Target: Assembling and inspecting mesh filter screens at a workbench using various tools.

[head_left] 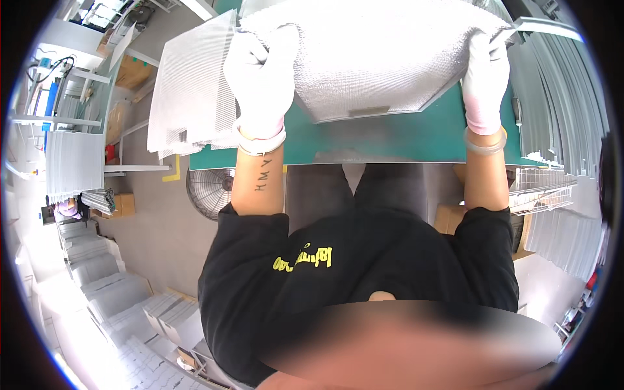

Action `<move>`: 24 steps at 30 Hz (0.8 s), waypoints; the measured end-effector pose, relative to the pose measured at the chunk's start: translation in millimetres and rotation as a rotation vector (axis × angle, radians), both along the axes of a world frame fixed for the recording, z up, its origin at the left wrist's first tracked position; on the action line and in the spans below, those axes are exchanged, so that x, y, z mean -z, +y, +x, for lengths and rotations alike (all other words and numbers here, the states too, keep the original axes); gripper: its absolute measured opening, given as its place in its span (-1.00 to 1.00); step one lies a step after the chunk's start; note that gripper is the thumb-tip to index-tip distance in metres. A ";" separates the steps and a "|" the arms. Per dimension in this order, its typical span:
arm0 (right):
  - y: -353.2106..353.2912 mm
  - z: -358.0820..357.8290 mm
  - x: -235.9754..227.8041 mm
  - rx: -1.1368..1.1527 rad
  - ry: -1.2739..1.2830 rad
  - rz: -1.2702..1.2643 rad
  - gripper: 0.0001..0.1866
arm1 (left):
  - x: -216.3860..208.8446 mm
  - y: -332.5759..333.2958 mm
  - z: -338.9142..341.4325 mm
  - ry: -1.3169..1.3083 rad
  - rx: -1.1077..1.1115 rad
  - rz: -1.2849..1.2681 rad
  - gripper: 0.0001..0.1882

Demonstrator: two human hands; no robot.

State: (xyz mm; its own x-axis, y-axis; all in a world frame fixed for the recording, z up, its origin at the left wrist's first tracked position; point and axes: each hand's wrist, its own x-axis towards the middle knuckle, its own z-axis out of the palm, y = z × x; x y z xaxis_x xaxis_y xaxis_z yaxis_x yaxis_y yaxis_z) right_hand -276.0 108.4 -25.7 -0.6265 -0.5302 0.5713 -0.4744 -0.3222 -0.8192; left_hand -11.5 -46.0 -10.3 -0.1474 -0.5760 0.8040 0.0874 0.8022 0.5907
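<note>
A bright silvery-white mesh sheet (377, 71) is held up in front of me, over the green tabletop (390, 140). In a white glove, my left hand (261, 81) is closed on its left edge. My right hand (486, 78), also gloved in white, is closed on the right edge. The sheet's surface looks finely textured, and glare washes out its upper part. Along its near edge runs a thin straight border, with a small greyish strip (370, 110) beside it. My fingertips are partly hidden behind the sheet's edges.
A stack of white mesh sheets (192, 84) lies left of my left hand, overhanging the table. Long grey-white strips (559, 97) are stacked at the right. A floor fan (211, 188) stands below the table's left side, and a white wire basket (543, 188) hangs at right.
</note>
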 end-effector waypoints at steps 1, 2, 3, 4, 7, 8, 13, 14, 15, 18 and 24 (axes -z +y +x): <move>-5.0 25.9 -15.4 0.058 -0.014 -0.042 -0.75 | -0.6 4.7 -0.4 0.027 -0.042 0.023 -0.66; -2.1 8.5 19.0 -0.075 -0.046 0.153 -0.55 | 0.6 7.5 1.5 0.027 -0.044 0.027 -0.66; -0.9 18.2 32.8 -0.121 -0.054 0.163 -0.46 | 0.9 7.4 3.1 0.077 -0.051 0.096 -0.68; 1.1 27.0 47.3 -0.158 -0.066 0.175 -0.37 | 2.8 4.7 1.8 0.122 -0.050 0.168 -0.69; 19.8 16.6 111.2 -0.147 -0.023 0.357 -0.24 | 10.9 1.3 -11.6 0.046 -0.071 0.025 -0.73; 28.0 13.4 117.9 -0.151 -0.031 0.591 -0.26 | 11.7 1.1 -10.9 0.050 -0.064 0.027 -0.73; 69.3 -22.4 114.3 0.015 0.672 0.557 -0.60 | 12.1 -2.7 -0.1 -0.076 -0.253 -0.241 -0.84; 79.9 -36.6 111.6 0.187 0.660 0.558 -0.62 | 10.2 1.8 2.4 -0.068 -0.248 -0.239 -0.84; 99.2 -59.5 112.5 0.342 0.697 0.564 -0.63 | 9.6 7.9 1.0 -0.043 -0.227 -0.112 -0.87; 178.7 -116.6 135.7 0.433 0.838 0.850 -0.55 | 11.5 8.7 -0.7 -0.014 -0.174 0.045 -0.92; 234.2 -83.0 131.8 0.345 0.899 1.060 -0.33 | 2.5 12.2 -11.0 0.111 -0.093 0.109 -0.88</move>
